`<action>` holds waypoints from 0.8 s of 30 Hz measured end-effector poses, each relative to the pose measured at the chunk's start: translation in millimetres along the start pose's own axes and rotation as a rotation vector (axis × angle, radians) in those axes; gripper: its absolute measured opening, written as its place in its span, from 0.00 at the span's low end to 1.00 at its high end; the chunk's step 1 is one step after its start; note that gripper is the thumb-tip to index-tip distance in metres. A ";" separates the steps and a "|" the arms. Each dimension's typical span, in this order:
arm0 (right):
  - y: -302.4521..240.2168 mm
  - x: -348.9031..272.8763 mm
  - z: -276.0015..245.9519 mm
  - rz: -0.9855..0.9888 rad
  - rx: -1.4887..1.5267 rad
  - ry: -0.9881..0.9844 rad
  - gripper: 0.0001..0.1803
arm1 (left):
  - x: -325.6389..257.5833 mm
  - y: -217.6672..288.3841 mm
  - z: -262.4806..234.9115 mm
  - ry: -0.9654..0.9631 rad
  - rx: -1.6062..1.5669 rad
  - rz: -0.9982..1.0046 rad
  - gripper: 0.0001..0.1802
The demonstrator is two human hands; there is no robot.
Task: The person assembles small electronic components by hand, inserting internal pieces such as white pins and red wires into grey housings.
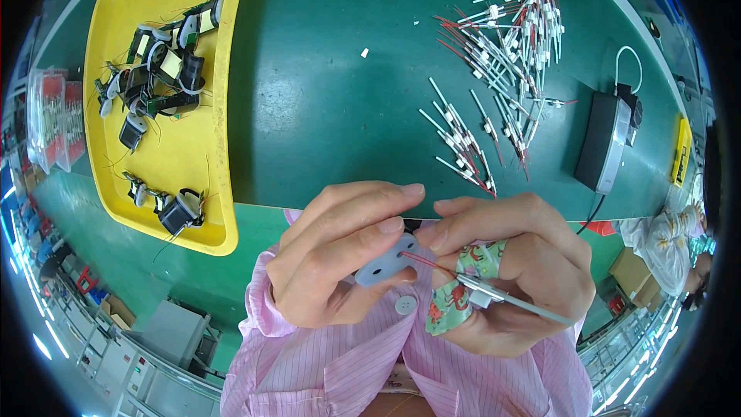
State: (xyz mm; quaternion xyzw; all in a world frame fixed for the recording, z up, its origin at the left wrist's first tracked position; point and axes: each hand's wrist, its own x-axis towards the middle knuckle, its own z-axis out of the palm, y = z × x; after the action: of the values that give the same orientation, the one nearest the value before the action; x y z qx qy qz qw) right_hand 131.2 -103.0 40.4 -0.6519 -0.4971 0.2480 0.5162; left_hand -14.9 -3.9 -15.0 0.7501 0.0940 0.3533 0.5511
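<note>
In front of my chest, my left hand is closed around a rounded pale blue-grey plastic part with dark holes in its face. My right hand pinches a thin red wire lead, whose tip meets one of the holes; how deep it goes cannot be made out. A white connector and a grey-white sleeve on that lead lie across the right fingers. Green patterned tape wraps two of those fingers. On the green table beyond lie several similar wire leads.
A yellow tray on the left carries several black and grey small assemblies with loose wires. Clear plastic bags of red-and-white pieces stand beyond it. At right sits a black-and-white box-shaped device with a cable. Another person's sleeve shows at far right.
</note>
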 end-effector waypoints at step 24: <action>5.4 4.3 1.2 0.028 0.039 -0.029 0.11 | -1.5 0.0 4.4 0.059 0.245 0.040 0.32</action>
State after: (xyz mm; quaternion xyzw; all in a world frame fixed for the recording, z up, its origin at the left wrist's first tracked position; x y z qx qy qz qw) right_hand 133.9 -98.5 35.9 -0.6451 -0.4903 0.2743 0.5179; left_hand -13.3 -8.0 -16.3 0.8029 0.1378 0.3720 0.4451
